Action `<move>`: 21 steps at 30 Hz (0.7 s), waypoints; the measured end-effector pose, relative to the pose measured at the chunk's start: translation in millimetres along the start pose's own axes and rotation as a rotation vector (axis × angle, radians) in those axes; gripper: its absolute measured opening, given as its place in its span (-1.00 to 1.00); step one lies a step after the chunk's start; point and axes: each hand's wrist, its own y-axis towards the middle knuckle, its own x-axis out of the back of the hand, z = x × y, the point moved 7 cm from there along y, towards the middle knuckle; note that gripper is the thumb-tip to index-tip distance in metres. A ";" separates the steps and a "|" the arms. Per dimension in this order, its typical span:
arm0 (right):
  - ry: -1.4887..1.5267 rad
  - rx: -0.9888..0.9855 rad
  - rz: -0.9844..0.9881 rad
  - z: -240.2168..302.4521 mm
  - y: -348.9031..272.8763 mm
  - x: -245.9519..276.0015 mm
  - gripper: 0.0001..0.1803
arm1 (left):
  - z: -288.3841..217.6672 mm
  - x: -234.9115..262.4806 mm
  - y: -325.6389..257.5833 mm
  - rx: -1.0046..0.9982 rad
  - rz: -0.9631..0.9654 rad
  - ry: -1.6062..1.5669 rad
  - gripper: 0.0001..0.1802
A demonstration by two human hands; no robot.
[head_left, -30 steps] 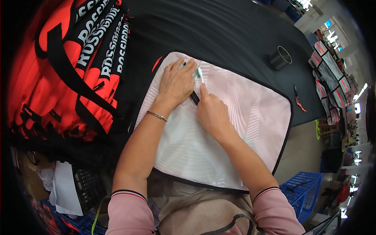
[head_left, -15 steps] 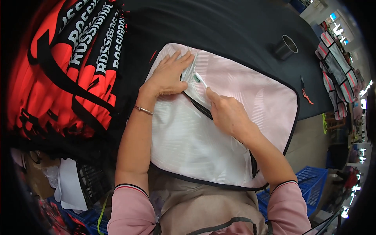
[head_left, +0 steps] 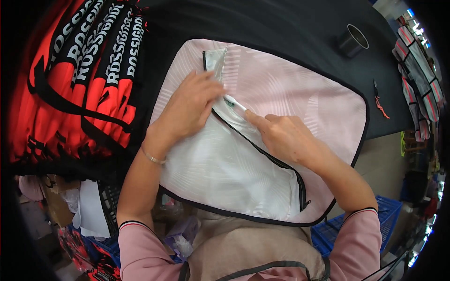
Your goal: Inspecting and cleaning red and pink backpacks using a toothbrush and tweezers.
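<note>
A pale pink and white striped fabric case (head_left: 304,89) with black piping lies flat on a black table (head_left: 281,28). Its black zipper (head_left: 262,152) runs diagonally and is open, with the near flap loose. My left hand (head_left: 187,110) presses flat on the fabric beside the zipper's upper end, fingers holding the edge of the opening. My right hand (head_left: 281,136) rests on the other side, index finger pushing a small white and green tag (head_left: 233,103) at the zipper line.
A stack of red and black bags with white lettering (head_left: 79,79) fills the left. A black roll of tape (head_left: 352,41) and a small red-handled snipper (head_left: 378,100) lie on the far right of the table. Blue crates (head_left: 337,229) stand below.
The view has shifted, so the case sits closer and larger. The zipper opening now reaches farther down the case. Both hands stay at its upper end.
</note>
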 end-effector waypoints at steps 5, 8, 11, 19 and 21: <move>-0.055 0.173 0.006 -4.1 -38.5 -4.2 -0.38 | -1.4 -11.4 -40.9 0.059 -0.033 -0.184 -0.70; -0.084 0.108 0.207 -6.2 -72.8 2.3 -0.32 | -5.9 -10.6 -41.2 0.038 -0.083 -0.144 -0.74; -0.094 0.131 0.122 -6.8 -71.4 4.3 -0.32 | -7.9 -14.0 -39.3 0.062 -0.100 -0.144 -0.74; -0.087 0.131 0.030 -14.4 -107.3 -7.9 -0.37 | -9.3 -15.0 -41.5 0.087 -0.137 -0.149 -0.72; -0.078 0.118 0.107 -13.7 -125.9 -6.3 -0.35 | -11.2 -13.8 -40.5 0.084 -0.147 -0.111 -0.71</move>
